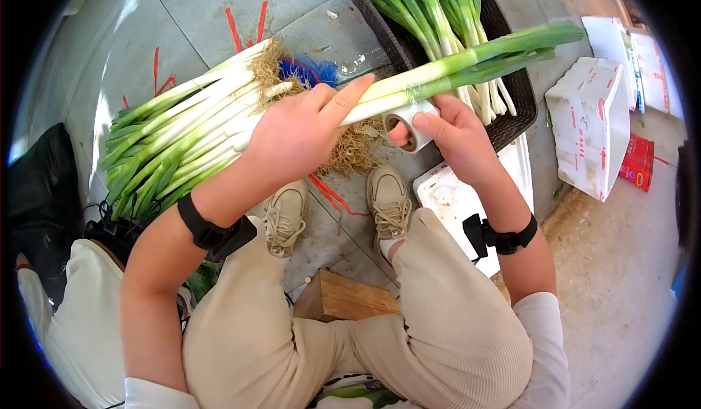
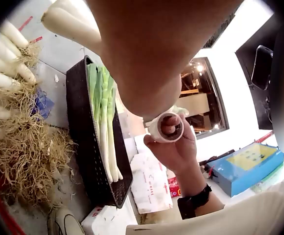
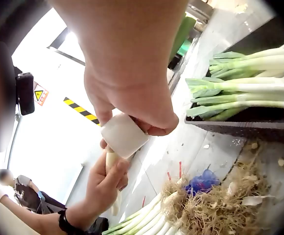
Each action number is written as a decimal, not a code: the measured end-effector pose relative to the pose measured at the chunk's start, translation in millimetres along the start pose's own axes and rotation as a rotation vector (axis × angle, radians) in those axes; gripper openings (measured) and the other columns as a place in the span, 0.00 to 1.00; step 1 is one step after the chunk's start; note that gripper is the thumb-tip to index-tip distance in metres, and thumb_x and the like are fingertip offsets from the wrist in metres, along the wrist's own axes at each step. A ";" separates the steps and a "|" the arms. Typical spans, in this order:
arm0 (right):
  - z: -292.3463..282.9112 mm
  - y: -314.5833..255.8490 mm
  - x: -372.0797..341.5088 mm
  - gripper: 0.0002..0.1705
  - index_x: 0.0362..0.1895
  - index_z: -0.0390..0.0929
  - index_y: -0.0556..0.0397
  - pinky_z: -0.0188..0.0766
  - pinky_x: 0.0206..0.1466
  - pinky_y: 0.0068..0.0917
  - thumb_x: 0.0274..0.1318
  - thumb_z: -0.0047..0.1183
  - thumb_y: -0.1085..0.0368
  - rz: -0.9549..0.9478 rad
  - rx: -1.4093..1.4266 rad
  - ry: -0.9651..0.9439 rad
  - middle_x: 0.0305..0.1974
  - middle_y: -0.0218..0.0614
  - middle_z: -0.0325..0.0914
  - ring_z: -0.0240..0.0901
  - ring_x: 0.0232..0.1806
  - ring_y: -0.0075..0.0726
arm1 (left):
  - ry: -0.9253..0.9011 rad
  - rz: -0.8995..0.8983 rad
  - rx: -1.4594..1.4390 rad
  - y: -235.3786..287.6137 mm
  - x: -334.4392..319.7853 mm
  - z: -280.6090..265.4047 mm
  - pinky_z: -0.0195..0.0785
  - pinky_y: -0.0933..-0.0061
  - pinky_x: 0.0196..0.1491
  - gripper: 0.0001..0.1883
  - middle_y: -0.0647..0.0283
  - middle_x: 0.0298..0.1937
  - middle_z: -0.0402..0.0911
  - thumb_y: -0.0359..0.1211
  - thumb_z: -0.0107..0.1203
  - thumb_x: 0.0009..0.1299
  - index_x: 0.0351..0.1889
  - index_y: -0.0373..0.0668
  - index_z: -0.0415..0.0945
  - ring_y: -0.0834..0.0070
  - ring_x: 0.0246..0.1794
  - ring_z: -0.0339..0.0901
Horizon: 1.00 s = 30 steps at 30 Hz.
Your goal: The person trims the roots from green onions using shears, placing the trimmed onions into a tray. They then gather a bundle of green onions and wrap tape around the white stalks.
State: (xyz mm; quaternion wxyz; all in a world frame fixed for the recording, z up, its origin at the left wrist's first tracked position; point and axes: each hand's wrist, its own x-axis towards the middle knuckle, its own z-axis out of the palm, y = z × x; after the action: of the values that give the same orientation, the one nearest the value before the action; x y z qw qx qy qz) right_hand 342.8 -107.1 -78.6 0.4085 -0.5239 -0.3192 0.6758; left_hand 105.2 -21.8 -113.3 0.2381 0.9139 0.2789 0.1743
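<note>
Several long leeks [image 1: 453, 70] lie across the front of both hands, white ends at the left and green tops at the right. The left hand [image 1: 299, 132] grips their white part, its index finger stretched along them. The right hand [image 1: 464, 135] holds a roll of clear tape [image 1: 418, 128] against the underside of the leeks, a finger through its core. In the left wrist view the roll [image 2: 165, 128] is in the right hand [image 2: 178, 152]. The right wrist view shows the roll [image 3: 125, 136] side-on, with the left hand [image 3: 105, 183] round a white stalk [image 3: 111, 164].
A pile of leeks [image 1: 197, 132] with roots lies on the floor at the left. A black basket [image 1: 522, 91] of leeks stands at the back right, beside a white foam box [image 1: 584, 128]. A wooden block [image 1: 350, 298] sits between the legs. Red ties [image 1: 332, 194] lie near the shoes.
</note>
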 end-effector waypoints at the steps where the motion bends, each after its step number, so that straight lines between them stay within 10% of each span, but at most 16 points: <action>1: -0.1 -1.7 0.6 0.23 0.62 0.69 0.60 0.76 0.50 0.27 0.66 0.55 0.66 0.010 -0.051 -0.064 0.44 0.41 0.84 0.81 0.44 0.29 | 0.001 0.002 0.003 -0.1 -0.7 -3.1 0.72 0.64 0.36 0.34 0.60 0.34 0.75 0.27 0.61 0.61 0.69 0.49 0.69 0.63 0.31 0.77; 12: -6.1 5.9 17.8 0.42 0.78 0.51 0.54 0.74 0.48 0.28 0.63 0.56 0.71 -0.220 -0.128 -0.022 0.43 0.36 0.82 0.78 0.43 0.28 | -0.161 -0.313 -0.899 2.6 -0.6 -5.1 0.69 0.72 0.36 0.18 0.62 0.36 0.80 0.37 0.58 0.73 0.59 0.45 0.77 0.74 0.29 0.75; 19: -15.8 10.4 12.3 0.29 0.66 0.68 0.59 0.76 0.46 0.28 0.61 0.57 0.76 -0.228 0.013 -0.088 0.44 0.39 0.82 0.81 0.43 0.30 | -0.542 -0.549 -1.209 -1.1 13.1 -24.2 0.67 0.75 0.33 0.17 0.65 0.32 0.78 0.40 0.57 0.75 0.56 0.39 0.78 0.82 0.29 0.71; 30: 1.1 13.5 7.9 0.18 0.53 0.75 0.60 0.78 0.38 0.24 0.60 0.61 0.68 -0.136 0.065 0.215 0.37 0.38 0.82 0.81 0.35 0.29 | 0.102 0.118 0.022 18.0 21.5 5.2 0.76 0.63 0.43 0.33 0.59 0.46 0.78 0.33 0.65 0.64 0.70 0.53 0.68 0.61 0.40 0.79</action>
State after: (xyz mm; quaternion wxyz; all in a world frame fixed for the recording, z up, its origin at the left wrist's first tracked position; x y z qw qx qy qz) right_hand 337.9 -106.3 -93.6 0.5021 -0.5569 -0.2863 0.5965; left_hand 132.1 -24.0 -104.0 0.2029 0.9212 0.2384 0.2311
